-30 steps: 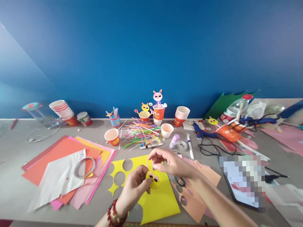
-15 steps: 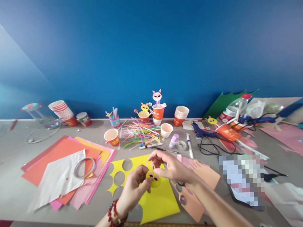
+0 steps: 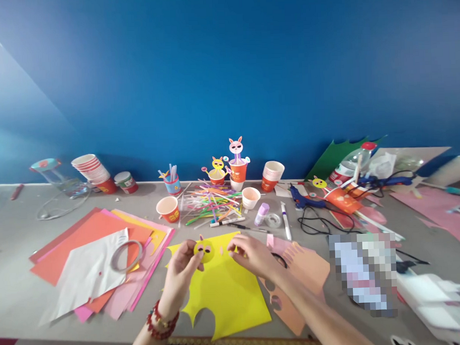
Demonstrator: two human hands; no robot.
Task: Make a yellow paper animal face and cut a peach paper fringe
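My left hand (image 3: 180,270) pinches a round yellow paper face (image 3: 206,252) between thumb and fingers. The face has dark eyes on pink patches and one small ear at its top. Under it lies a large yellow sheet (image 3: 234,298) with round cut-outs along its left edge. A tiny pink piece (image 3: 221,251) shows against the sheet between my hands. To the right of that piece, my right hand (image 3: 251,255) is closed, its fingertips drawn together just above the sheet. Whatever those fingertips hold, if anything, is too small to make out.
Coloured paper with a tape roll (image 3: 126,255) lies to the left. Behind the sheet are loose sticks (image 3: 212,203), paper cups (image 3: 168,210), a glue stick (image 3: 261,214) and a pen (image 3: 247,227). On the right lie glue guns (image 3: 306,197) with cords and peach paper (image 3: 309,270).
My left hand has carried the yellow face left and a little up, away from my right hand. The right hand's fingers have drawn together lower over the sheet, uncovering a tiny pink piece.
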